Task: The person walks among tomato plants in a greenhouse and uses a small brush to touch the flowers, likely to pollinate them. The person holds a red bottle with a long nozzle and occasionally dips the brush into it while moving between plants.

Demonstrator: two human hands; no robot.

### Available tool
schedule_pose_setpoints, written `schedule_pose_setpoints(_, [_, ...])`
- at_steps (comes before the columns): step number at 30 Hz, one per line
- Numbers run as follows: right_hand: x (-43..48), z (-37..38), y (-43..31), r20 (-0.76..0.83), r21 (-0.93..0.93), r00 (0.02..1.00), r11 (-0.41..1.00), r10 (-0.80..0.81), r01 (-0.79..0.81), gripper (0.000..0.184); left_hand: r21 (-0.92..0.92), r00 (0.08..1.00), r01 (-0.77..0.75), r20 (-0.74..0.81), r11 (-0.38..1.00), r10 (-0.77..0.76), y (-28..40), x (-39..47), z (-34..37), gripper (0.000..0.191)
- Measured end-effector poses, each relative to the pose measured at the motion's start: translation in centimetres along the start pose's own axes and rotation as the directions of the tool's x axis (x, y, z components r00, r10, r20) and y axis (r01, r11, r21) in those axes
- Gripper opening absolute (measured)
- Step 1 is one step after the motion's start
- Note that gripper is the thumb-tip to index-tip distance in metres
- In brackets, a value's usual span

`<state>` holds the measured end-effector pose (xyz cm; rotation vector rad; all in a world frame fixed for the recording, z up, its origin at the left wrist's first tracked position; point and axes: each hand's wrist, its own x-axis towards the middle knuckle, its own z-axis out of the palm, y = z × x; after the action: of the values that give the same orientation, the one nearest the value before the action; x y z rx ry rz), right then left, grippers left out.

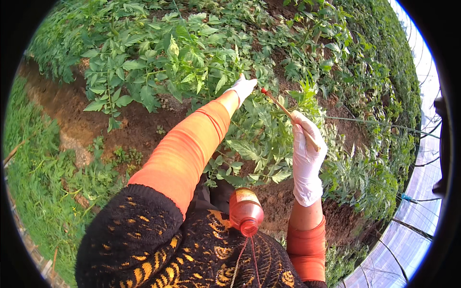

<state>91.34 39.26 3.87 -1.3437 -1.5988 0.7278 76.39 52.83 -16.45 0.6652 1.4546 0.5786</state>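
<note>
My right hand (309, 154), in a white glove, grips a thin wooden stick (282, 105). The stick's tip (264, 90) is red and points up and left, just short of my left hand (245, 87). That hand, also gloved, reaches in among the leaves of a tomato plant (201, 68); its fingertips are too small and partly hidden to tell whether they hold a stem. A clear bottle (246, 210) with red contents hangs before my chest on a cord (240, 257), its uncapped mouth toward me.
A taut green string (374, 124) crosses the plants on the right. Dense foliage (381, 82) lines that side, with translucent plastic sheeting (399, 244) beyond it. Brown soil (90, 111) shows between the rows, and low green growth (43, 194) covers the left.
</note>
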Motion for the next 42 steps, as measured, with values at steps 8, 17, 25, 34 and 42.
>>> schedule_pose_setpoints(8, [-0.7,-1.0,-1.4,-0.059,-0.053,0.998,0.998,-0.026,0.023,0.016,-0.408,0.953,-0.021,0.269,0.913,0.142,-1.6,-0.9,0.7,0.076])
schedule_pose_setpoints(17, [-1.2,-1.9,-0.7,-0.024,-0.058,0.999,0.998,-0.024,0.022,0.017,-0.398,0.954,-0.052,0.251,0.916,0.163,-2.5,-1.6,1.1,0.078])
schedule_pose_setpoints(25, [-1.6,-2.7,-1.3,-0.014,-0.067,1.000,0.998,0.010,-0.011,0.018,-0.424,0.961,-0.066,0.219,0.904,0.172,-3.3,-1.1,1.6,0.080])
schedule_pose_setpoints(34, [-2.2,-3.5,-2.2,-0.009,-0.140,1.000,0.990,-0.030,0.028,0.018,-0.500,0.948,-0.073,0.233,0.863,0.216,-2.8,-2.4,1.4,0.079])
schedule_pose_setpoints(42, [-2.7,-4.2,-3.1,-0.072,-0.206,0.995,0.977,-0.064,0.048,0.016,-0.571,0.963,-0.051,0.190,0.819,0.192,-2.8,-2.8,1.2,0.078])
